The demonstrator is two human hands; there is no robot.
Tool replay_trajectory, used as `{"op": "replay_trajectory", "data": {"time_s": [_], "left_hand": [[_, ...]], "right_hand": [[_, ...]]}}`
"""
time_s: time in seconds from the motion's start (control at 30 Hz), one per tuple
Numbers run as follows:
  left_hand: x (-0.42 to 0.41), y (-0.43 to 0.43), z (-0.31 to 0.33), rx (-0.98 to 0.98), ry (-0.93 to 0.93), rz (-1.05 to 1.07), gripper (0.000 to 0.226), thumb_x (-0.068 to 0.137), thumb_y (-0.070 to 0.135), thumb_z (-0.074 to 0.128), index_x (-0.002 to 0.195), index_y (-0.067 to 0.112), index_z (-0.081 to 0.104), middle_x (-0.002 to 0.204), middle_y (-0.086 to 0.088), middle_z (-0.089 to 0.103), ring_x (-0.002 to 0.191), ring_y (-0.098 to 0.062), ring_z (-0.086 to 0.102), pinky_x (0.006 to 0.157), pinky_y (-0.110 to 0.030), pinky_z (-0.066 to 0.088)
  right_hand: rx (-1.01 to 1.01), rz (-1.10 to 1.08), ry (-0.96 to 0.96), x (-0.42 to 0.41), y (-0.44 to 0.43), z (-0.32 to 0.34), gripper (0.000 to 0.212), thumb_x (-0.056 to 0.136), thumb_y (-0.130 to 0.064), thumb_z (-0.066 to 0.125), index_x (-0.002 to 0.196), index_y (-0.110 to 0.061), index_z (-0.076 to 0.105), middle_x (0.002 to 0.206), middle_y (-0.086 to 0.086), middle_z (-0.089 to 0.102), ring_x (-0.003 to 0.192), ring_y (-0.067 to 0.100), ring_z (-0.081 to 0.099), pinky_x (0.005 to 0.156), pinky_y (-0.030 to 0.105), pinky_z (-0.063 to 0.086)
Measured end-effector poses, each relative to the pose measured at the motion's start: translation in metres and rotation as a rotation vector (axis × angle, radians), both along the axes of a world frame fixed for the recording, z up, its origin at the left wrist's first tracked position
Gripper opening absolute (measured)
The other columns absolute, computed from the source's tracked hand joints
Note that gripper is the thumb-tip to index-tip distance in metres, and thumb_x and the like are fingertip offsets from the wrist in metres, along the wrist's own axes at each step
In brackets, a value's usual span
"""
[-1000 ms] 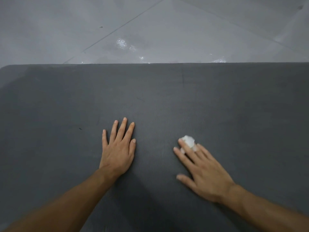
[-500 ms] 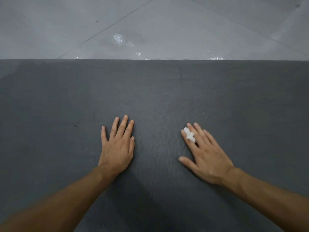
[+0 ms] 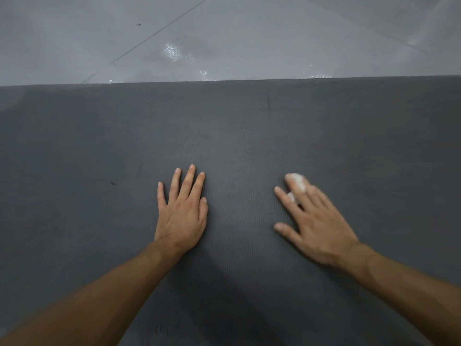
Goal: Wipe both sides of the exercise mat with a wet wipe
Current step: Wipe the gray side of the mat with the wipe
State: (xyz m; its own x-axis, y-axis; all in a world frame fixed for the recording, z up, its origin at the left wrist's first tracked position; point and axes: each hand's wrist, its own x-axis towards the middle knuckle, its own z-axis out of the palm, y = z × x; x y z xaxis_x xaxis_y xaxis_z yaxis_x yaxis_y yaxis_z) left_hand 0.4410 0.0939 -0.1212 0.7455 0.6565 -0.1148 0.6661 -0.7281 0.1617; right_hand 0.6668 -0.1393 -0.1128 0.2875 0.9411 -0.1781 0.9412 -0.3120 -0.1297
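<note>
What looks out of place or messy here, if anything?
Nothing serious. The floor beyond the mat has shiny, wet-looking patches. The mat bears a small dark speck to the left of the left hand and a thin dark line near its far edge. The wipe is bunched under the right hand.

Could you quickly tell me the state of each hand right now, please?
Left hand: open, flat on the mat, holding nothing.
Right hand: open, blurred, straight fingers pressing the wet wipe onto the mat.
</note>
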Motion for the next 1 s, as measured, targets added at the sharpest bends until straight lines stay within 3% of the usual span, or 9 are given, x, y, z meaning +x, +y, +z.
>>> {"op": "replay_trajectory", "data": {"time_s": [0.13, 0.3, 0.4, 0.53, 0.6, 0.73, 0.8, 0.9, 1.0], "left_hand": [[0.0, 0.001, 0.0, -0.008, 0.011, 0.0, 0.066, 0.103, 0.046, 0.009, 0.165, 0.025, 0.019, 0.174, 0.005, 0.006, 0.16, -0.022, -0.003, 0.126, -0.06, 0.003], [-0.003, -0.002, 0.0, 0.0, 0.017, -0.073, 0.064, 0.104, 0.059, 0.008, 0.164, 0.036, 0.015, 0.174, 0.005, 0.002, 0.16, -0.022, -0.008, 0.126, -0.059, 0.0], [-0.001, -0.006, 0.0, 0.014, 0.02, -0.111, 0.065, 0.103, 0.062, 0.012, 0.163, 0.038, 0.018, 0.174, 0.004, 0.005, 0.16, -0.021, -0.004, 0.126, -0.06, 0.005], [0.0, -0.006, -0.002, 0.007, 0.018, -0.098, 0.066, 0.103, 0.062, 0.016, 0.164, 0.038, 0.016, 0.174, 0.005, 0.002, 0.16, -0.02, -0.007, 0.126, -0.059, 0.003], [0.0, -0.007, -0.001, 0.01, 0.007, -0.092, 0.066, 0.103, 0.061, 0.018, 0.164, 0.038, 0.018, 0.174, 0.005, 0.003, 0.16, -0.02, -0.006, 0.126, -0.059, 0.003], [0.001, -0.008, -0.001, 0.024, 0.012, -0.091, 0.066, 0.102, 0.06, 0.019, 0.164, 0.037, 0.02, 0.174, 0.004, 0.005, 0.16, -0.021, -0.003, 0.126, -0.059, 0.003], [0.001, -0.008, -0.002, 0.021, 0.012, -0.094, 0.066, 0.102, 0.06, 0.019, 0.164, 0.036, 0.02, 0.174, 0.004, 0.005, 0.16, -0.021, -0.004, 0.126, -0.059, 0.002], [0.002, -0.007, -0.002, 0.014, 0.009, -0.095, 0.066, 0.102, 0.06, 0.019, 0.164, 0.036, 0.021, 0.174, 0.004, 0.005, 0.16, -0.021, -0.003, 0.126, -0.06, 0.003], [0.002, -0.007, -0.001, 0.017, 0.009, -0.095, 0.066, 0.102, 0.061, 0.018, 0.164, 0.037, 0.02, 0.174, 0.004, 0.005, 0.16, -0.021, -0.002, 0.126, -0.06, 0.003]], "right_hand": [[-0.044, -0.291, -0.003, 0.057, -0.002, 0.004, 0.086, 0.095, -0.082, 0.005, 0.166, -0.035, 0.015, 0.174, 0.007, 0.0, 0.16, 0.032, 0.004, 0.129, 0.043, 0.008], [-0.036, -0.298, 0.123, 0.064, -0.016, 0.01, 0.101, 0.089, -0.088, 0.008, 0.168, -0.025, 0.007, 0.174, -0.008, -0.007, 0.16, 0.018, -0.01, 0.129, 0.04, 0.005], [-0.011, -0.189, 0.201, 0.039, -0.026, 0.013, 0.1, 0.093, -0.086, 0.018, 0.167, -0.02, 0.003, 0.174, -0.007, -0.011, 0.16, 0.014, -0.014, 0.13, 0.04, 0.005], [-0.037, 0.21, 0.174, -0.012, -0.048, 0.021, 0.098, 0.097, -0.08, 0.035, 0.167, -0.015, 0.013, 0.175, 0.003, 0.001, 0.161, 0.022, -0.002, 0.126, 0.044, 0.012], [-0.056, 0.348, 0.124, -0.038, -0.057, 0.021, 0.097, 0.097, -0.081, 0.033, 0.166, -0.014, 0.018, 0.175, 0.003, 0.005, 0.161, 0.026, 0.0, 0.126, 0.043, 0.01], [-0.025, 0.394, 0.0, -0.041, -0.061, 0.014, 0.082, 0.103, -0.074, 0.031, 0.165, -0.021, 0.025, 0.174, 0.003, 0.012, 0.161, 0.029, 0.009, 0.126, 0.045, 0.013], [-0.012, 0.345, -0.017, -0.022, -0.058, 0.009, 0.077, 0.105, -0.069, 0.031, 0.166, -0.022, 0.024, 0.174, 0.005, 0.011, 0.161, 0.026, 0.011, 0.127, 0.044, 0.014], [-0.019, 0.043, -0.036, 0.02, -0.051, 0.003, 0.082, 0.105, -0.07, 0.021, 0.165, -0.015, 0.022, 0.175, 0.006, 0.008, 0.161, 0.023, 0.005, 0.127, 0.045, 0.018], [-0.062, -0.199, -0.06, 0.064, -0.047, 0.001, 0.089, 0.101, -0.075, 0.01, 0.167, -0.015, 0.01, 0.175, 0.003, -0.004, 0.161, 0.021, -0.002, 0.131, 0.043, 0.009]]}}
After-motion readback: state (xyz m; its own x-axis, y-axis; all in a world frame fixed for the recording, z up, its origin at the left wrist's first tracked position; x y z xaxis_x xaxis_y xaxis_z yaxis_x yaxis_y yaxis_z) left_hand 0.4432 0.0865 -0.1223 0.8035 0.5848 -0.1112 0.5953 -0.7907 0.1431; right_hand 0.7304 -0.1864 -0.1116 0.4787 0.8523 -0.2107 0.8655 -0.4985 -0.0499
